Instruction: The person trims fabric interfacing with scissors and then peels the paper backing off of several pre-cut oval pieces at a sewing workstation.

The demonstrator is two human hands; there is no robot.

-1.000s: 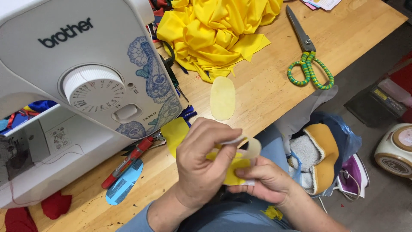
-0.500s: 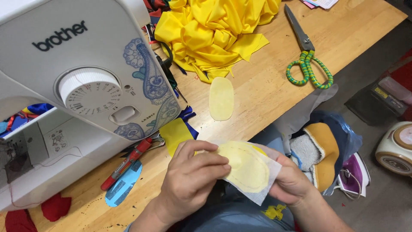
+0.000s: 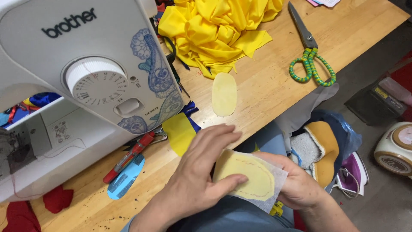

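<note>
Both my hands hold a yellow oval fabric piece (image 3: 253, 178) that lies on a white backing with a stitched outline. My left hand (image 3: 197, 176) has its thumb on top of the piece and its fingers stretched flat along the upper edge. My right hand (image 3: 302, 187) supports the piece from below on the right side. The piece sits over my lap, just off the edge of the wooden table (image 3: 274, 90). A second pale yellow oval (image 3: 224, 93) lies on the table beyond my hands.
A white sewing machine (image 3: 86, 81) fills the left. Crumpled yellow fabric (image 3: 214, 30) lies at the back, green-handled scissors (image 3: 308, 60) to the right. A yellow scrap (image 3: 179, 132), a red pen (image 3: 126, 158) and a blue cut-out (image 3: 125, 177) lie near my left hand. A bag (image 3: 326, 146) and an iron (image 3: 349, 176) are on the floor.
The piece was folded and pinched between my fingers a second ago. It is now spread flat, and my left hand has flattened out along it.
</note>
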